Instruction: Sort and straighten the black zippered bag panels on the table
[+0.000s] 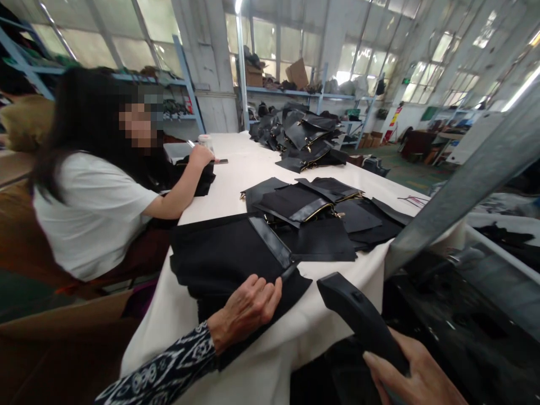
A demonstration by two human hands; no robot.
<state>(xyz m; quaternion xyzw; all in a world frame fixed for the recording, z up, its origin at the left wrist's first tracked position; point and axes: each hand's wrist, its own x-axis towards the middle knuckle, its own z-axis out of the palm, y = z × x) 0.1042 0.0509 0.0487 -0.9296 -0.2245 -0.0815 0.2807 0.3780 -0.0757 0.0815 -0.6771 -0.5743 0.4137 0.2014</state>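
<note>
My left hand (248, 306), in a patterned sleeve, is closed with curled fingers on the edge of a black fabric bag panel (223, 253). This panel lies on the near end of the white-covered table and carries a shiny black strip (270, 242). In my right hand (411, 365) is a black handheld tool (358, 309) with a long, blunt nozzle. It is held off the table's front right corner, its nozzle pointing up and left, apart from the panel. The tool's lower part is hidden by my hand and the frame edge.
Black panels with gold zips (304, 202) lie beyond my left hand, and a larger pile (304, 132) stands farther back. A seated co-worker (97, 208) works at the table's left (236, 152). A slanted metal post (468, 180) rises on the right, beside dark machinery (455, 315).
</note>
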